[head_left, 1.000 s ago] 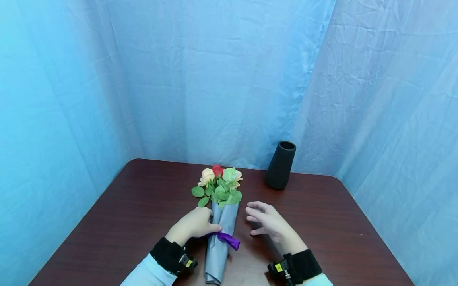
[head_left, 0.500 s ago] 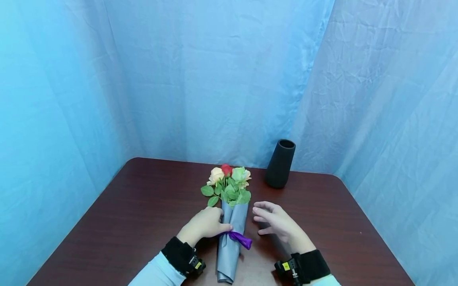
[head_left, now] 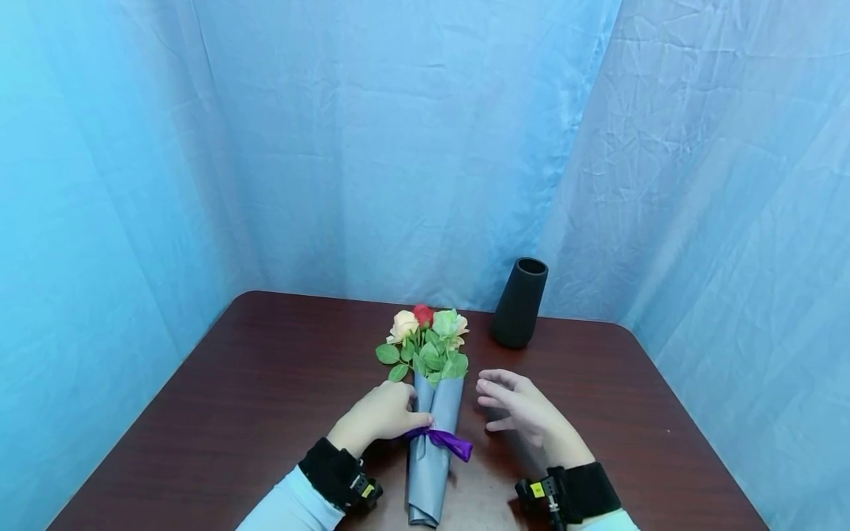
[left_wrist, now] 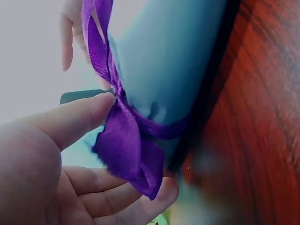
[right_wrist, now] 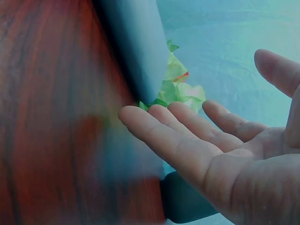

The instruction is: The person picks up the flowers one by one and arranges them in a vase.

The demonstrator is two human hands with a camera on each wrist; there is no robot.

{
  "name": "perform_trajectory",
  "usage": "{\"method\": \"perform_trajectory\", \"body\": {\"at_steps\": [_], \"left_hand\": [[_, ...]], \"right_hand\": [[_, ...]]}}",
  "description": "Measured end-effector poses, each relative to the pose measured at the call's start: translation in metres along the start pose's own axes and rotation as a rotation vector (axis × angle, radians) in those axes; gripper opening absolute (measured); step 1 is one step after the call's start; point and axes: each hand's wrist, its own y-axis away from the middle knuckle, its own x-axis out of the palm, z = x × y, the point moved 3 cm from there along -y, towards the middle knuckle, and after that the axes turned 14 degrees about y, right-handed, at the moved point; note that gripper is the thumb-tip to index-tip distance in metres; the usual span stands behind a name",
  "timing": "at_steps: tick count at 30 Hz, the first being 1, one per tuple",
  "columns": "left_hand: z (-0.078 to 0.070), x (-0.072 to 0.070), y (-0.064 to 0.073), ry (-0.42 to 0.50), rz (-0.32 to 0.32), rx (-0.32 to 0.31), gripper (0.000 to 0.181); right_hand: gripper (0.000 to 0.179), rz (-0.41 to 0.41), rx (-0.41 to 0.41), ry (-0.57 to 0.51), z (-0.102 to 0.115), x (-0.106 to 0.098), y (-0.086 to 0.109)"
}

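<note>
at the left, a pale blue sleeve (head_left: 292, 501) is cut off by the head view's lower edge, a black wrist strap (head_left: 330, 470) above it. the left hand (head_left: 378, 422) has a light hold on the side of the bouquet (head_left: 438, 405), which lies on the dark red-brown worktop (head_left: 299, 346), flowers pointing away from the person. its fingertips are hard to make out here, against the wrap's left side; the thumb shows plainly over the purple ribbon (head_left: 450, 443). the wrap hides the stems, and the pale flower at the right is half covered by the green one (head_left: 446, 324). beyond, to the right, a black vase (head_left: 519, 306) stands on the worktop, its inside too dark to read. nearer, the right hand (head_left: 527, 409) is held beside the bouquet and apart from it, fingers loosely spread, grasping nothing; the sleeve on that side is barely in frame.

the left wrist view adds what the head view hides: the thumb tip at the ribbon's knot, a wide ribbon tail hanging in front of the fingers, and the ribbon's loop. the flowers are almost wholly out of that picture. the right wrist view shows the upturned palm, with part of the vase behind the fingers.
</note>
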Motion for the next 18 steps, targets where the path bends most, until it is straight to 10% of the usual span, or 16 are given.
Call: {"method": "perform_trajectory", "body": {"at_steps": [18], "left_hand": [[-0.013,-0.052,0.021,0.103,-0.123,-0.027,0.058]], "right_hand": [[0.06,-0.038,-0.147,0.039,0.032,-0.023,0.026]]}}
